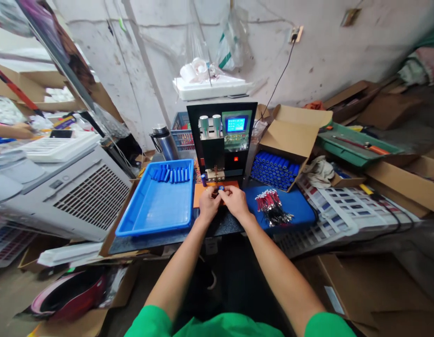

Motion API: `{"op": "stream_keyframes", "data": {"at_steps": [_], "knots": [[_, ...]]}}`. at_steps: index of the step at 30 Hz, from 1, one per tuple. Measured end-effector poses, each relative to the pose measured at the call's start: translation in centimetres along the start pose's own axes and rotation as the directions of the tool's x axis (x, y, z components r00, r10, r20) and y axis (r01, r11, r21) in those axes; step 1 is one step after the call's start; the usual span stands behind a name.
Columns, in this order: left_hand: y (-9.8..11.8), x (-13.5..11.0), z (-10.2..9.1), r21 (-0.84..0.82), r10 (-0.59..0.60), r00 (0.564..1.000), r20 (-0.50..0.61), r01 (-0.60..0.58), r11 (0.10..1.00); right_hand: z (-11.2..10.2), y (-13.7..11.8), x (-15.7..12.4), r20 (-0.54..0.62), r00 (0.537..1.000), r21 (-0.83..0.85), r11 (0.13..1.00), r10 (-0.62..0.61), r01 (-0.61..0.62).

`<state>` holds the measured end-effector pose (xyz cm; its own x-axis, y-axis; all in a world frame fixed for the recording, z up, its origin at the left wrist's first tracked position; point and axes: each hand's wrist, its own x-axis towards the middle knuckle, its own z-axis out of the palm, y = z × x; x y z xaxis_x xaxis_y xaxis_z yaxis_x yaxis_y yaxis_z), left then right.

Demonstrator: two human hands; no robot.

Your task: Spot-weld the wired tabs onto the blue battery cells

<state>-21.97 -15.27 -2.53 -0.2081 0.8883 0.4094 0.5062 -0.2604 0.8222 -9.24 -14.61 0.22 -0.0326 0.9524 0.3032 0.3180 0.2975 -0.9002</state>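
Both my hands meet over an orange mat (203, 195) in front of a black spot-welding machine (222, 140). My left hand (208, 204) and my right hand (234, 201) are closed together on a small blue cylindrical battery cell (221, 188), held just below the machine's welding head (215, 174). Another blue cell (203, 179) stands upright on the mat at the left of the head. A blue tray (157, 206) to the left holds a row of several blue cells (169, 174) at its far end. A bundle of red and black wire leads (273, 207) lies on a blue pad to the right.
An open cardboard box (285, 140) full of blue cells stands right of the machine. A steel flask (164, 140) and a blue crate are behind the tray. A white air cooler (62, 192) is at left. A green tray (353, 147) with tools and cardboard boxes are at right.
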Motion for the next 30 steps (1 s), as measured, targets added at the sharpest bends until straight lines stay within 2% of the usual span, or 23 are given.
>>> {"op": "stream_keyframes", "data": {"at_steps": [4, 7, 9, 12, 15, 18, 20, 22, 25, 27, 30], "knots": [[-0.3, -0.1, -0.2, 0.111, 0.162, 0.987, 0.007, -0.162, 0.981, 0.4, -0.9, -0.2, 0.02, 0.999, -0.129, 0.991, -0.03, 0.032], [-0.7, 0.3, -0.5, 0.159, 0.287, 0.958, -0.015, -0.281, 0.946, 0.2, -0.8, 0.2, -0.004, 0.999, -0.117, 0.992, -0.037, 0.037], [-1.0, 0.5, -0.7, 0.189, 0.338, 0.941, -0.022, -0.328, 0.926, -0.9, -0.2, 0.6, -0.045, 0.997, -0.112, 0.992, -0.061, 0.056], [-1.0, 0.7, -0.8, 0.214, 0.364, 0.931, 0.006, -0.357, 0.909, -4.6, 1.1, 1.4, -0.199, 0.972, -0.182, 0.979, -0.127, 0.091], [-0.7, 0.6, -0.9, 0.227, 0.38, 0.924, 0.041, -0.379, 0.897, -9.8, 2.7, 2.8, -0.371, 0.902, -0.33, 0.939, -0.219, 0.093], [-0.4, 0.6, -1.0, 0.245, 0.407, 0.912, 0.049, -0.406, 0.88, -14.4, 4.7, 4.6, -0.45, 0.85, -0.476, 0.879, -0.273, 0.031], [-0.4, 0.7, -1.1, 0.253, 0.425, 0.904, 0.05, -0.423, 0.87, -16.3, 5.9, 6.0, -0.46, 0.847, -0.546, 0.837, -0.266, -0.033], [-0.5, 0.8, -1.1, 0.256, 0.441, 0.896, 0.05, -0.438, 0.862, -17.0, 6.9, 7.4, -0.445, 0.868, -0.598, 0.795, -0.222, -0.103], [-0.6, 0.9, -1.2, 0.246, 0.458, 0.887, 0.05, -0.456, 0.856, -16.9, 7.4, 8.9, -0.425, 0.899, -0.656, 0.721, -0.106, -0.225], [-0.7, 1.0, -1.3, 0.232, 0.464, 0.884, 0.053, -0.463, 0.855, -16.7, 7.4, 9.6, -0.427, 0.903, -0.688, 0.664, -0.044, -0.293], [-0.7, 1.0, -1.2, 0.226, 0.477, 0.877, 0.055, -0.476, 0.85, -16.6, 7.0, 10.0, -0.445, 0.895, -0.723, 0.599, -0.023, -0.344]]}}
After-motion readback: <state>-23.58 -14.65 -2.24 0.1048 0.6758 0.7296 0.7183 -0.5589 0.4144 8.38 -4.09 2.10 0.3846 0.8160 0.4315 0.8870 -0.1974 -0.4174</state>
